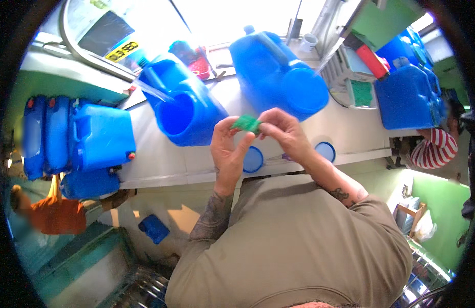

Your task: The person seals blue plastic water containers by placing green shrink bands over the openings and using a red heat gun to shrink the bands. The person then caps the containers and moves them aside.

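**Two hands pinch a green scrap above the counter edge**

Two hands meet over the front edge of a white counter [160, 164], both holding one small green piece [246, 123], which looks like a bit of scouring pad or folded cloth. The left hand [228, 149] is curled, its thumb and fingertips closed on the left end of the piece. The right hand [284, 134] grips the right end in the same pinching way, fingers bent and closed. The piece sits in the air between them, above the counter and just in front of two big blue jugs.

The left jug [188, 105] lies tipped with its wide mouth open toward the person, and a thin stream of water [152, 91] runs into it from the upper left. The right jug [276, 77] also lies tipped, just beyond the hands. Two blue round lids [253, 159] rest on the counter near its front edge, one just below the hands, the other [325, 151] to the right of the right wrist.

The counter's bare stretches are narrow: a strip along the front edge and a patch between the jugs. At the left end more blue jerrycans [78, 136] stand packed side by side at the edge. At the right end another blue container [406, 97] fills the corner, and a person in a red and white striped sleeve [435, 150] stands just beyond it. A small blue can [153, 228] lies on the floor below the counter.
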Demonstrator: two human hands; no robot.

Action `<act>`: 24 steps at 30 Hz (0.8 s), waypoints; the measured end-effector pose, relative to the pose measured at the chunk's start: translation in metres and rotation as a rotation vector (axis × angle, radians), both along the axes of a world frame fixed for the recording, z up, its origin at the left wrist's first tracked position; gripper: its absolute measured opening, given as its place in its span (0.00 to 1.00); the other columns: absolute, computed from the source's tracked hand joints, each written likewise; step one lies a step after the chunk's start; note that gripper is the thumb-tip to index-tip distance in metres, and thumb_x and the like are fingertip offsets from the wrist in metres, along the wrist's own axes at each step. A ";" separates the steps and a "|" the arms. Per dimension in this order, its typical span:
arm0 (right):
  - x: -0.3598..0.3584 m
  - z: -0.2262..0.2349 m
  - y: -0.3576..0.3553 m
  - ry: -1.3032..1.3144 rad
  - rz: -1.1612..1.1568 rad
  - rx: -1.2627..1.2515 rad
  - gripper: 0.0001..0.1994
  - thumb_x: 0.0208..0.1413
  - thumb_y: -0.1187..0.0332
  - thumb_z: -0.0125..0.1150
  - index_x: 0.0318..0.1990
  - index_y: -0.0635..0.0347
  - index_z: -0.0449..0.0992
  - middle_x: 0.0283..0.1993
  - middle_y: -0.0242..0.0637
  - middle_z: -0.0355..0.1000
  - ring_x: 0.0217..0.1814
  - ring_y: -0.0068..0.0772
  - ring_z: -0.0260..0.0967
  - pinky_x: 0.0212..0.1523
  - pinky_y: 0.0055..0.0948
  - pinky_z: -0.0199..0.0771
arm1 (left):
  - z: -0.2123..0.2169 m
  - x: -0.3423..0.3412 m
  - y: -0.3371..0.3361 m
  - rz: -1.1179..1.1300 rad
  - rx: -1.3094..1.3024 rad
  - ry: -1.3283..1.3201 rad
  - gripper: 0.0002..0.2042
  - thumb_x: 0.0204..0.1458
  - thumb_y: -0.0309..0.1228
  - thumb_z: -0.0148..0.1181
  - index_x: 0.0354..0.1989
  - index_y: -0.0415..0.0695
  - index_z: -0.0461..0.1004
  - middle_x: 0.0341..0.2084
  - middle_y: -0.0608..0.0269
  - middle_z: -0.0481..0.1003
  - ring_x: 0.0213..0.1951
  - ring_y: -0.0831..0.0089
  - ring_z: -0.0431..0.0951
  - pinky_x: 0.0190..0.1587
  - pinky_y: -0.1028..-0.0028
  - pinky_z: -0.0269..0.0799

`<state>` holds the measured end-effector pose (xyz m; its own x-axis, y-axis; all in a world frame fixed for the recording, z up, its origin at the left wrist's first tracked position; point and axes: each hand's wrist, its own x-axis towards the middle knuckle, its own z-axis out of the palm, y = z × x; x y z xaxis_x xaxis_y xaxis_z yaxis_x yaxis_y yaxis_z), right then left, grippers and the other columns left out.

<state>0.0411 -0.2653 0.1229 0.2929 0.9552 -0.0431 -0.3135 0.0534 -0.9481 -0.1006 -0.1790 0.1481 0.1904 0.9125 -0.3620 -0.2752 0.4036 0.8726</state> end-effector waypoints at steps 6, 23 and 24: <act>0.068 -0.035 -0.078 -0.354 -0.013 -0.150 0.09 0.68 0.68 0.58 0.45 0.64 0.78 0.43 0.35 0.80 0.47 0.26 0.77 0.50 0.28 0.76 | -0.010 0.012 -0.007 -0.162 0.580 -0.143 0.08 0.61 0.20 0.59 0.47 0.37 0.74 0.43 0.58 0.77 0.45 0.68 0.79 0.56 0.69 0.73; 0.478 -0.109 -0.204 -1.184 -0.593 -0.236 0.15 0.62 0.69 0.59 0.55 0.58 0.76 0.53 0.46 0.76 0.57 0.49 0.74 0.58 0.42 0.74 | 0.026 0.114 -0.033 0.181 0.828 0.089 0.06 0.64 0.23 0.58 0.45 0.36 0.76 0.44 0.56 0.78 0.47 0.68 0.79 0.59 0.63 0.76; 0.502 -0.093 -0.200 -1.306 -0.593 -0.183 0.16 0.61 0.70 0.59 0.56 0.58 0.75 0.55 0.46 0.75 0.58 0.49 0.73 0.60 0.42 0.73 | 0.029 0.113 -0.022 0.209 0.875 0.220 0.07 0.61 0.26 0.64 0.44 0.36 0.77 0.40 0.62 0.78 0.44 0.72 0.77 0.52 0.73 0.72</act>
<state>0.5428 -0.4656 0.0299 0.5611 0.6921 0.4540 0.7904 -0.2850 -0.5423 0.0128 -0.2013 0.1766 -0.0004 0.8861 0.4635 -0.0604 -0.4627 0.8845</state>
